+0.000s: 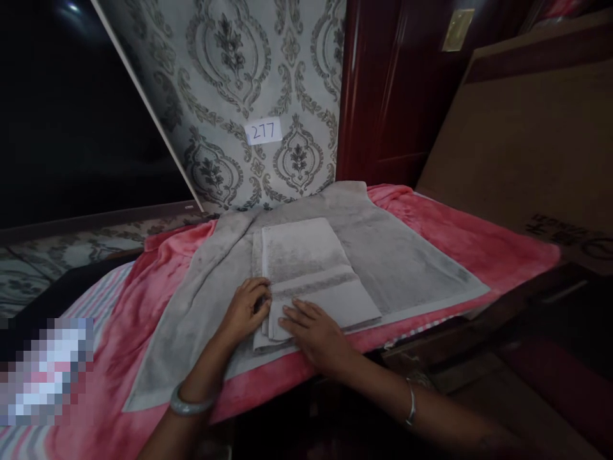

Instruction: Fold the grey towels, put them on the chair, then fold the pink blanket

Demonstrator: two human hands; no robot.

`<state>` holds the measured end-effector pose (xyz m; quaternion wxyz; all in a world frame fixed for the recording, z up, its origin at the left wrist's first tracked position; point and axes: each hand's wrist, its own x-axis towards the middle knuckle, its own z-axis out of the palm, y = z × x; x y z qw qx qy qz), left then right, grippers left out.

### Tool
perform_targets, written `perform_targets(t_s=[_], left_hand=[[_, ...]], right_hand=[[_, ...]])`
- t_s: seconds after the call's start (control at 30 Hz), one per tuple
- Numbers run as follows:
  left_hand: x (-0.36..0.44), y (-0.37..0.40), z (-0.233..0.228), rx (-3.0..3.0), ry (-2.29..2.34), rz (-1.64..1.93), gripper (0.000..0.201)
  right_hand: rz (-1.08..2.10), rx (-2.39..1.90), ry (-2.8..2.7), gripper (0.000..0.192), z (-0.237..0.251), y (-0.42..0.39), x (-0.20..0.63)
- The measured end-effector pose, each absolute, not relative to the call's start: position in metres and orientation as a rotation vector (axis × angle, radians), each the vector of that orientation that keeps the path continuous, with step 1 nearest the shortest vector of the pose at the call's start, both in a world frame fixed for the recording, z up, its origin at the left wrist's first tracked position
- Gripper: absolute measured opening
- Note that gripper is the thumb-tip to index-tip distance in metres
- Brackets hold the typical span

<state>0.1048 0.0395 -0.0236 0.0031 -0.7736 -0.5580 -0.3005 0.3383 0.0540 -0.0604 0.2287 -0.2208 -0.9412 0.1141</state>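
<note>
A small folded grey towel (311,268) lies on top of a larger grey towel (397,255) spread flat over a pink blanket (460,236). My left hand (244,310) rests at the folded towel's near left corner, fingers curled against its edge. Beside it, my right hand (316,332) lies flat with fingers spread on the towel's near edge. Each wrist wears a bracelet.
A patterned wallpaper panel with a paper label reading 277 (263,132) stands behind the towels. A dark red wooden door (383,96) is at the back right, a brown cardboard sheet (527,140) leans on the right. A striped sheet (96,300) shows at the left.
</note>
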Motion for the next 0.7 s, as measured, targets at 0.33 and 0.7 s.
perform_targets(t_s=[0.33, 0.7], left_hand=[[0.131, 0.094, -0.005, -2.406, -1.867, -0.5, 0.058], [0.142, 0.1, -0.029, -2.302, -2.041, -0.178, 0.072]], right_hand=[[0.22, -0.847, -2.461, 0.061, -0.022, 0.123, 0.382], [0.302, -1.13, -2.559, 0.072, -0.068, 0.128, 0.422]])
